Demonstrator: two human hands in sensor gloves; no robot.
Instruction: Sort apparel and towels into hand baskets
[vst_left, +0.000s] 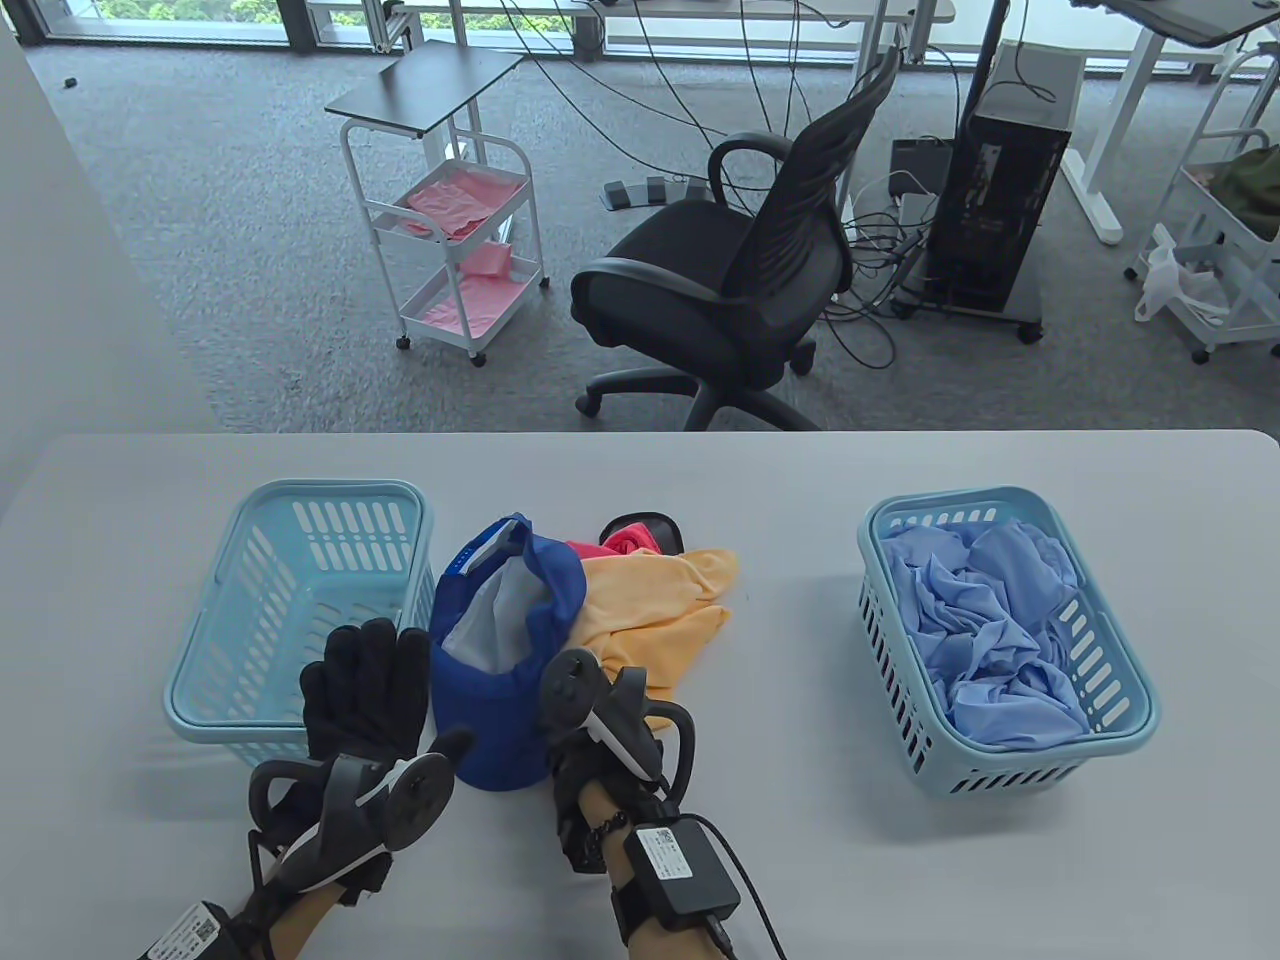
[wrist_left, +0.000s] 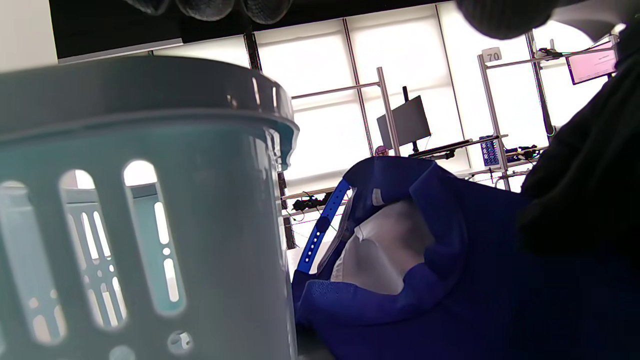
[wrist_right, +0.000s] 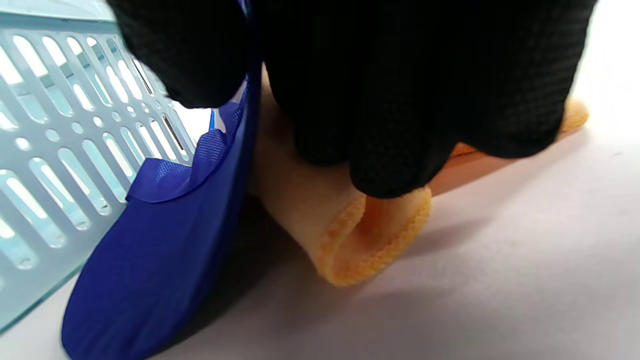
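Sorting about half done: blue garments (vst_left: 1000, 630) piled in right basket (vst_left: 1125, 735), left basket (vst_left: 205, 715) bare, blue cap (vst_left: 500, 700) beside left basket under clamped right hand (vst_left: 600, 715) fingers (wrist_right: 400, 115), orange towel (vst_left: 655, 600) unsorted, left hand (vst_left: 365, 690) fingers spread.

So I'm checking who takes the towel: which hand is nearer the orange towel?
Right. The right hand rests on the orange towel beside the blue cap; the left hand is beyond the cap, by the empty basket.
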